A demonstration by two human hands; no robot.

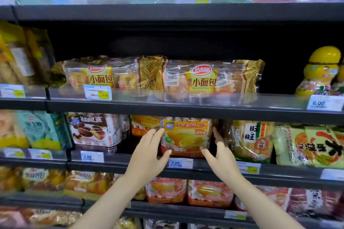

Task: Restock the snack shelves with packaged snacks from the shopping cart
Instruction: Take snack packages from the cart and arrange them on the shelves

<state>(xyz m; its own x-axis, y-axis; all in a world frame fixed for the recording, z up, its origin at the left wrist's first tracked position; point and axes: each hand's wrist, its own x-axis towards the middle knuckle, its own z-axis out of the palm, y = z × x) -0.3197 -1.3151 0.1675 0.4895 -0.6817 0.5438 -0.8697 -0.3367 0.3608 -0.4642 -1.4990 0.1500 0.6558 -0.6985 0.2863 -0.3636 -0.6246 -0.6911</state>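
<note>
Dark shelf point(186, 106): 2 bread bags point(204, 80), yellow jar point(320, 72).

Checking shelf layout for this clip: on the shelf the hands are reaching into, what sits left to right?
Teal bag → chocolate pie pack → left hand → yellow pie pack → right hand → rice cracker bag → green-orange bag.

Head view, close, facing snack shelves point(186, 109), angled slightly downward

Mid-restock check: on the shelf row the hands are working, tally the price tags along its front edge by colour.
White price tags: 2
Tags with a yellow patch: 2
Total: 4, not counting a partly cut-off tag at the right edge.
</note>
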